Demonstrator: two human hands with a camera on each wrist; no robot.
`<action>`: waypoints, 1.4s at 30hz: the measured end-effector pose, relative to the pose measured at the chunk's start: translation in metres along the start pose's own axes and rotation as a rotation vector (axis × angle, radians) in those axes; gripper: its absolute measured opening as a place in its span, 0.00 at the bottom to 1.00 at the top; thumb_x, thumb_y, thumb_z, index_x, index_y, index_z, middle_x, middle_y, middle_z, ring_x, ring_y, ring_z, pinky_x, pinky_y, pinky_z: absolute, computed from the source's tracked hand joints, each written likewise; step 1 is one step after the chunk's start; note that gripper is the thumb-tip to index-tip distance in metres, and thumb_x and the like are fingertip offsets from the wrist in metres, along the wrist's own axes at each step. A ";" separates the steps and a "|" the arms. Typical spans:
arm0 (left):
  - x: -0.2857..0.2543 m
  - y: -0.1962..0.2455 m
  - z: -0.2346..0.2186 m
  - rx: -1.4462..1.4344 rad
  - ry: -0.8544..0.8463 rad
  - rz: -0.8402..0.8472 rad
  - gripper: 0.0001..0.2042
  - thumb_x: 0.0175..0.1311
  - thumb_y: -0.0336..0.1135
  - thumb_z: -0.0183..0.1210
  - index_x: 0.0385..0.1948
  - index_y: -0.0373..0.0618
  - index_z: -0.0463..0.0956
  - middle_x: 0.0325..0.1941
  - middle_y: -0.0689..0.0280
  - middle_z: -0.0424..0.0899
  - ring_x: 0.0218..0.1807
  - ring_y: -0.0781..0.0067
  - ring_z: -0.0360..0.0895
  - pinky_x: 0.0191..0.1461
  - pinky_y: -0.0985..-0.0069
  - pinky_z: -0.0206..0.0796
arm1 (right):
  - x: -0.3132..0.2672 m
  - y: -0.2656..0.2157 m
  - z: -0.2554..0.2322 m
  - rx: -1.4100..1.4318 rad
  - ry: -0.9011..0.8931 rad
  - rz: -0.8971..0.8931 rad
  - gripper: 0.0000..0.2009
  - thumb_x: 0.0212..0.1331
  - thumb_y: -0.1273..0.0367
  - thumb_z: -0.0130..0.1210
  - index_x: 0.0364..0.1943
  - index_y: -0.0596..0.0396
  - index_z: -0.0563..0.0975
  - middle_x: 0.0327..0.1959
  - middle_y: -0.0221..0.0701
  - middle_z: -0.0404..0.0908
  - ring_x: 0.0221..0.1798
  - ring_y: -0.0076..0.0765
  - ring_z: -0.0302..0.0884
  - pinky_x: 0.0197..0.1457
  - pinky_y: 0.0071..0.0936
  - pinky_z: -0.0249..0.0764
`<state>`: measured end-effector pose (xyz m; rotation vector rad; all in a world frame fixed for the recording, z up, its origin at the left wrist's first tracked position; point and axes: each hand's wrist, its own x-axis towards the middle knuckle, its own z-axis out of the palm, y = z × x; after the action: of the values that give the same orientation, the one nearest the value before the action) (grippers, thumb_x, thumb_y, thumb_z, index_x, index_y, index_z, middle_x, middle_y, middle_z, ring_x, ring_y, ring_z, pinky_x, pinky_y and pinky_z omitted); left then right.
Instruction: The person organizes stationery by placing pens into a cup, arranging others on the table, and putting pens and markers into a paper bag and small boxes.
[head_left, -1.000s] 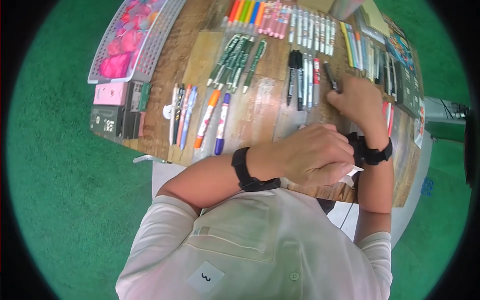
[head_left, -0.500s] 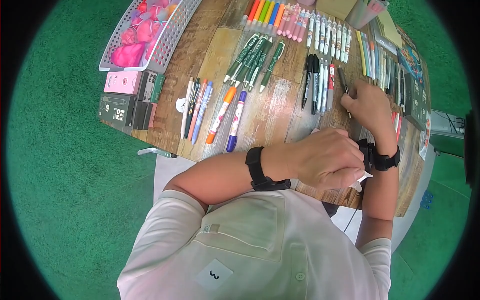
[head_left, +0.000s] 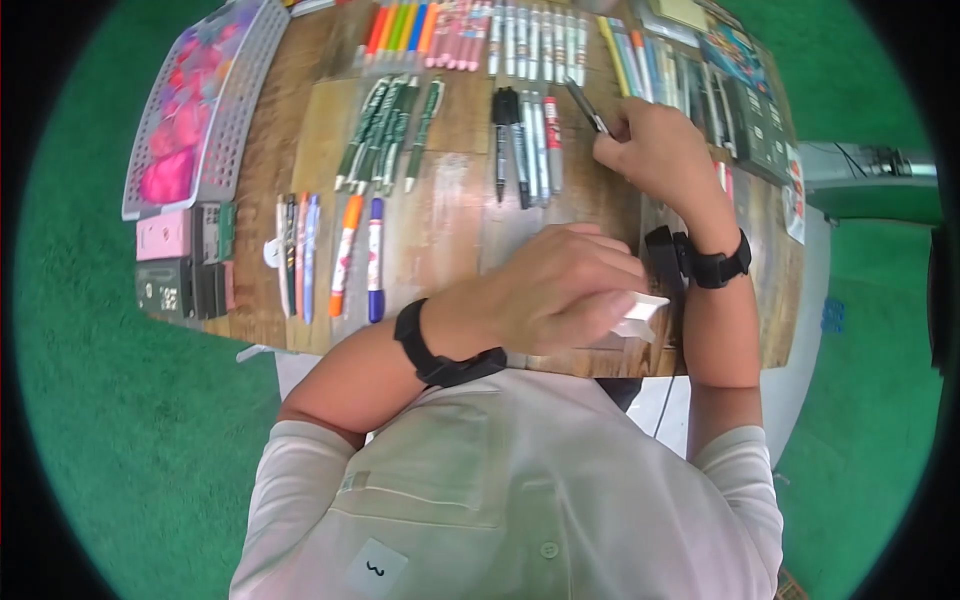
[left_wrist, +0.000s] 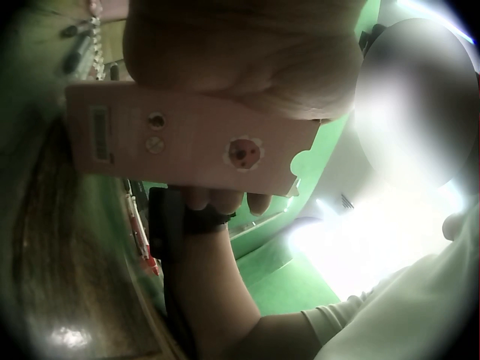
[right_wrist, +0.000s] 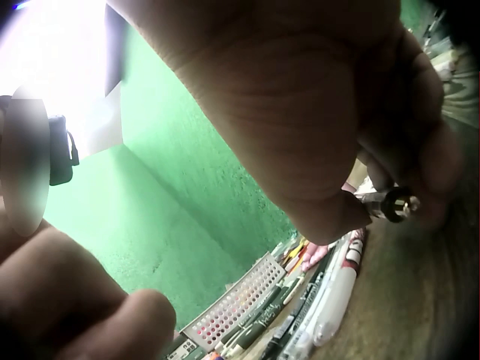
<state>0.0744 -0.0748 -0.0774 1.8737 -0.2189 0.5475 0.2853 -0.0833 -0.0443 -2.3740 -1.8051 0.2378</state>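
Note:
In the head view my left hand grips a small pink carton, its white end flap sticking out open beside the thumb. The left wrist view shows the pink carton lengthwise between palm and fingers, with a strawberry-like print and a barcode. Farther out, my right hand pinches a dark pen between thumb and fingers, slanted over the table. Its metallic end pokes out past the thumb in the right wrist view. Just left of it lie black pens and a red-topped grey pen.
Green pens, an orange marker and a purple marker lie on the wooden table. Coloured markers line the far side. A white basket and cartons stand left, a dark box right.
My right hand has moved farther from my body with the dark pen, which now slants more. The left hand keeps hold of the carton. The head view has swung, shifting the table leftward.

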 end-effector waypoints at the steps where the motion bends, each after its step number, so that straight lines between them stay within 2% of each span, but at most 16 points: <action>1: 0.001 -0.001 0.001 -0.007 -0.007 0.011 0.21 0.68 0.46 0.43 0.36 0.39 0.81 0.35 0.57 0.81 0.38 0.49 0.75 0.48 0.60 0.64 | 0.001 0.007 -0.003 0.088 0.050 -0.027 0.16 0.52 0.58 0.61 0.34 0.58 0.85 0.30 0.48 0.86 0.36 0.57 0.85 0.43 0.48 0.80; 3: -0.001 -0.003 0.002 -0.111 0.026 -0.025 0.27 0.73 0.50 0.36 0.38 0.38 0.83 0.36 0.56 0.82 0.38 0.51 0.75 0.49 0.61 0.65 | 0.001 0.015 -0.010 0.179 0.102 -0.059 0.15 0.53 0.60 0.63 0.37 0.57 0.85 0.31 0.45 0.86 0.35 0.53 0.85 0.43 0.44 0.80; 5: -0.003 -0.003 0.002 -0.142 0.060 -0.055 0.30 0.74 0.52 0.34 0.38 0.37 0.83 0.35 0.55 0.82 0.38 0.52 0.76 0.49 0.62 0.65 | -0.002 0.022 -0.029 0.413 0.251 -0.160 0.14 0.56 0.66 0.65 0.43 0.57 0.83 0.32 0.40 0.87 0.33 0.38 0.85 0.41 0.34 0.79; 6: -0.002 -0.003 0.003 -0.175 0.095 -0.087 0.32 0.76 0.54 0.33 0.38 0.37 0.84 0.34 0.55 0.82 0.38 0.53 0.76 0.49 0.62 0.65 | -0.007 0.020 -0.044 0.570 0.185 -0.065 0.12 0.59 0.66 0.66 0.44 0.57 0.84 0.30 0.31 0.85 0.31 0.23 0.79 0.35 0.23 0.73; 7: -0.002 -0.003 0.004 -0.175 0.095 -0.086 0.32 0.76 0.54 0.33 0.38 0.37 0.84 0.34 0.55 0.82 0.38 0.53 0.76 0.49 0.62 0.65 | -0.012 0.021 -0.054 0.569 0.185 -0.065 0.12 0.59 0.66 0.66 0.44 0.57 0.84 0.30 0.31 0.85 0.31 0.23 0.79 0.35 0.23 0.73; 9: -0.002 -0.003 0.006 -0.289 0.182 -0.135 0.34 0.76 0.55 0.32 0.39 0.35 0.85 0.35 0.53 0.82 0.37 0.56 0.76 0.47 0.65 0.65 | -0.022 0.026 -0.069 0.929 0.270 -0.190 0.13 0.63 0.66 0.66 0.47 0.58 0.83 0.30 0.25 0.82 0.30 0.17 0.73 0.31 0.18 0.64; 13: -0.002 0.003 0.000 -0.343 0.144 -0.248 0.36 0.76 0.58 0.31 0.41 0.33 0.85 0.39 0.53 0.85 0.41 0.59 0.79 0.49 0.67 0.68 | -0.047 0.026 -0.088 1.064 0.363 -0.367 0.15 0.66 0.64 0.64 0.48 0.63 0.80 0.31 0.26 0.78 0.29 0.16 0.67 0.28 0.16 0.57; 15: -0.006 -0.002 0.006 -0.472 0.232 -0.281 0.30 0.78 0.51 0.34 0.43 0.36 0.85 0.41 0.56 0.88 0.38 0.65 0.79 0.44 0.67 0.69 | -0.056 0.024 -0.093 1.135 0.339 -0.655 0.19 0.67 0.61 0.61 0.46 0.67 0.78 0.33 0.33 0.77 0.30 0.17 0.67 0.29 0.16 0.57; 16: -0.007 -0.002 0.005 -0.470 0.233 -0.281 0.30 0.78 0.51 0.34 0.43 0.36 0.85 0.41 0.56 0.88 0.38 0.65 0.79 0.44 0.67 0.69 | -0.062 0.021 -0.097 1.126 0.313 -0.649 0.21 0.65 0.57 0.61 0.42 0.67 0.78 0.35 0.39 0.78 0.30 0.22 0.69 0.30 0.19 0.61; 18: -0.008 0.002 0.003 -0.571 0.204 -0.448 0.35 0.76 0.59 0.34 0.55 0.33 0.80 0.49 0.53 0.88 0.51 0.67 0.83 0.60 0.72 0.71 | -0.065 0.014 -0.097 1.086 0.243 -0.741 0.19 0.67 0.58 0.59 0.44 0.65 0.76 0.36 0.37 0.75 0.31 0.25 0.68 0.32 0.23 0.60; 19: -0.008 0.002 0.003 -0.571 0.203 -0.448 0.35 0.76 0.59 0.34 0.55 0.33 0.80 0.49 0.53 0.88 0.51 0.67 0.83 0.60 0.72 0.71 | -0.067 0.008 -0.096 1.042 0.174 -0.829 0.17 0.69 0.60 0.57 0.46 0.63 0.75 0.37 0.35 0.72 0.32 0.29 0.66 0.34 0.27 0.60; 23: -0.008 -0.001 0.003 -0.608 0.216 -0.370 0.34 0.78 0.55 0.32 0.61 0.33 0.77 0.52 0.54 0.88 0.55 0.65 0.84 0.63 0.71 0.71 | -0.068 -0.013 -0.090 0.956 0.153 -0.854 0.19 0.61 0.56 0.64 0.35 0.63 0.80 0.30 0.38 0.78 0.26 0.29 0.69 0.28 0.27 0.61; 24: -0.008 -0.002 0.002 -0.573 0.196 -0.335 0.33 0.78 0.54 0.31 0.61 0.33 0.77 0.52 0.54 0.88 0.56 0.64 0.84 0.65 0.70 0.71 | -0.074 -0.026 -0.088 0.970 0.201 -0.750 0.19 0.57 0.56 0.66 0.30 0.62 0.82 0.25 0.37 0.80 0.22 0.30 0.70 0.26 0.27 0.62; 31: -0.010 -0.003 -0.002 -0.421 0.201 -0.311 0.30 0.77 0.47 0.32 0.53 0.34 0.82 0.52 0.56 0.88 0.56 0.66 0.83 0.65 0.70 0.70 | -0.063 -0.027 -0.078 0.780 0.088 -0.923 0.18 0.60 0.56 0.63 0.32 0.60 0.84 0.23 0.34 0.80 0.22 0.34 0.76 0.26 0.29 0.67; 33: -0.010 0.003 -0.002 -0.457 0.223 -0.401 0.29 0.76 0.46 0.32 0.51 0.33 0.82 0.51 0.56 0.88 0.55 0.68 0.83 0.64 0.70 0.69 | -0.062 -0.027 -0.078 0.738 0.095 -0.940 0.17 0.61 0.55 0.62 0.31 0.58 0.84 0.23 0.33 0.81 0.22 0.36 0.78 0.26 0.30 0.69; 42: -0.012 0.007 -0.001 -0.540 0.236 -0.308 0.27 0.78 0.49 0.39 0.54 0.33 0.78 0.53 0.56 0.85 0.56 0.67 0.81 0.62 0.68 0.70 | -0.077 -0.042 -0.079 0.503 0.132 -0.922 0.13 0.61 0.59 0.62 0.33 0.57 0.82 0.25 0.33 0.79 0.23 0.41 0.77 0.26 0.34 0.70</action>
<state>0.0606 -0.0773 -0.0774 1.2740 0.0757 0.4379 0.2425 -0.1479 0.0447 -1.0618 -2.2091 0.3404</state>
